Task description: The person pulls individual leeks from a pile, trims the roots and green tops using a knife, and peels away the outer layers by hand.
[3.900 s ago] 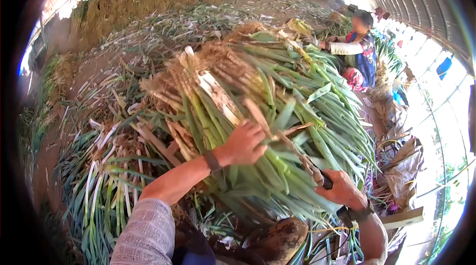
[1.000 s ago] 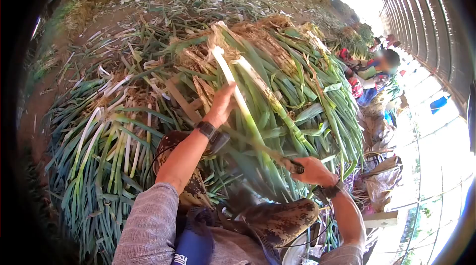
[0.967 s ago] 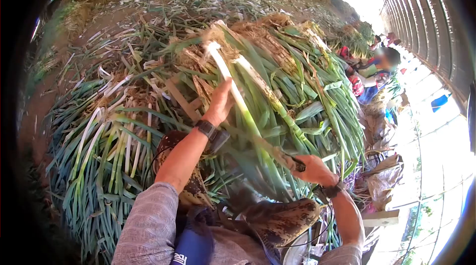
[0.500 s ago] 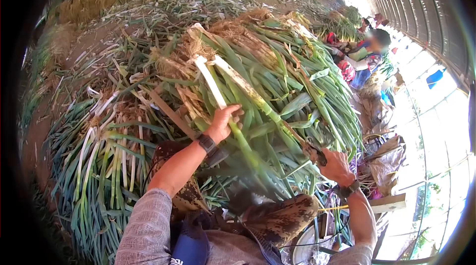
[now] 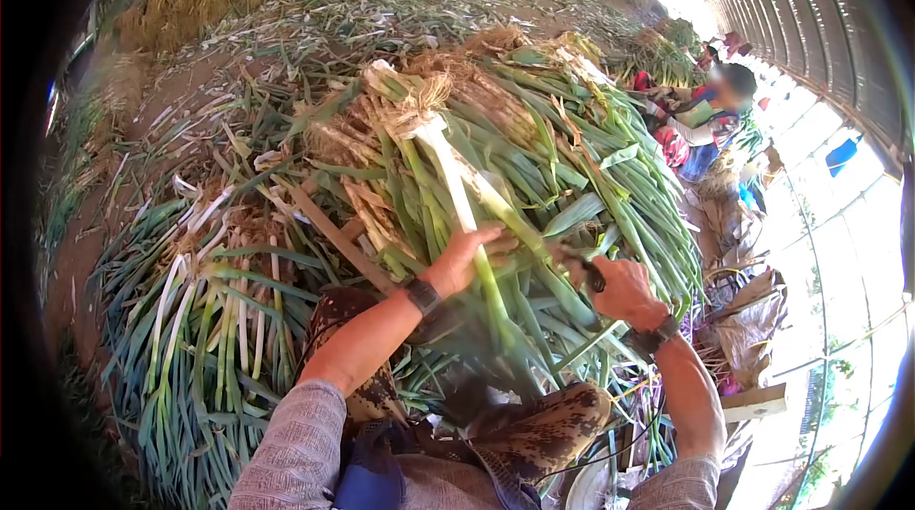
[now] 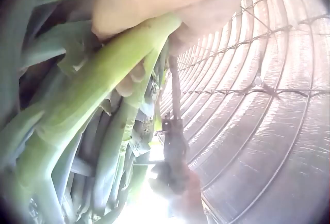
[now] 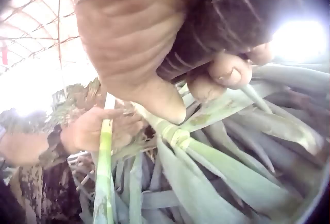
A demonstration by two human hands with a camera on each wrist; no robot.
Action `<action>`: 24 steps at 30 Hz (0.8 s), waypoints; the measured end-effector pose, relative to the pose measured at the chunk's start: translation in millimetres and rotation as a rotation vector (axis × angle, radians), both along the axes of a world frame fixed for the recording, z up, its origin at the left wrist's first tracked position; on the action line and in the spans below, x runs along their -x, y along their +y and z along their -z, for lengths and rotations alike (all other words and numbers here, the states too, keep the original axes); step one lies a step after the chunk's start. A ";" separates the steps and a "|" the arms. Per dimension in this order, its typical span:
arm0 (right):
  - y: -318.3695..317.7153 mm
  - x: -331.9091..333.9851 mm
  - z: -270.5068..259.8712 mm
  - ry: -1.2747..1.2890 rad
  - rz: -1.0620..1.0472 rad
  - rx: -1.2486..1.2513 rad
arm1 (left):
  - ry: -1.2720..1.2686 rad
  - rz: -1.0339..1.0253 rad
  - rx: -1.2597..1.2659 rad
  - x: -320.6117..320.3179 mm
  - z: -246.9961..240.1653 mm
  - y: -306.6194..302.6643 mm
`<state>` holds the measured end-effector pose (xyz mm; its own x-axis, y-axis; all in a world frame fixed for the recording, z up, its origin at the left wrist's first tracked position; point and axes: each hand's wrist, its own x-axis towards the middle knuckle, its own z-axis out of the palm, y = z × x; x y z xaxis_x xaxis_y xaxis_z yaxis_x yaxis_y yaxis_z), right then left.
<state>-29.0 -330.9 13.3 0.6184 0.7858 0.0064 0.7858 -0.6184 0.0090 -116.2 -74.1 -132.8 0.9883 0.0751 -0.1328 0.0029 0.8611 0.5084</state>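
My left hand (image 5: 457, 262) grips a long green onion (image 5: 450, 172) by its stalk, the white root end pointing away and the leaves trailing toward my lap. In the left wrist view fingertips show behind the green stalk (image 6: 98, 87). My right hand (image 5: 629, 293) holds a dark-handled tool, its thick ribbed handle (image 7: 221, 33) wrapped by curled fingers. The tool's brown blade (image 5: 572, 267), blurred, points left across the stalks. A spotted, thicker stalk (image 5: 515, 217) lies just beyond the held one, on the large pile of green onions (image 5: 620, 195).
A second heap, with cleaner white stalks (image 5: 253, 310), lies to my left. Scraps litter the brown ground (image 5: 181, 119). A wooden bar (image 5: 334, 234) slants between the heaps. Another person (image 5: 710, 114) sits at the right, by the greenhouse wall. My patterned knees (image 5: 543, 424) are below.
The left hand has moved right with the green onion, after sliding down its stalk. The right hand and blade swung out to the right, then came back left, close to the left hand.
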 end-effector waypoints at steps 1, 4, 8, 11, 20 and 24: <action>-3.7 -2.2 -1.9 -0.006 0.080 -0.035 | 0.024 -0.058 -0.010 -0.9 0.6 -3.6; -17.8 -2.5 -9.6 0.034 0.103 0.042 | 0.083 -0.149 -0.072 -9.2 10.9 -3.0; -38.7 -3.5 -19.6 0.079 0.194 0.107 | 0.157 -0.215 -0.175 -16.0 8.8 -10.8; -39.3 -8.3 -26.9 0.105 0.193 0.101 | 0.186 -0.150 -0.229 -12.5 -0.7 -9.0; -6.7 -19.7 -50.8 0.252 0.133 0.337 | 0.024 -0.115 -0.096 -12.8 -6.1 -21.1; -7.9 -3.9 -58.9 0.337 0.130 0.283 | 0.053 -0.244 -0.072 -7.4 -11.3 -6.4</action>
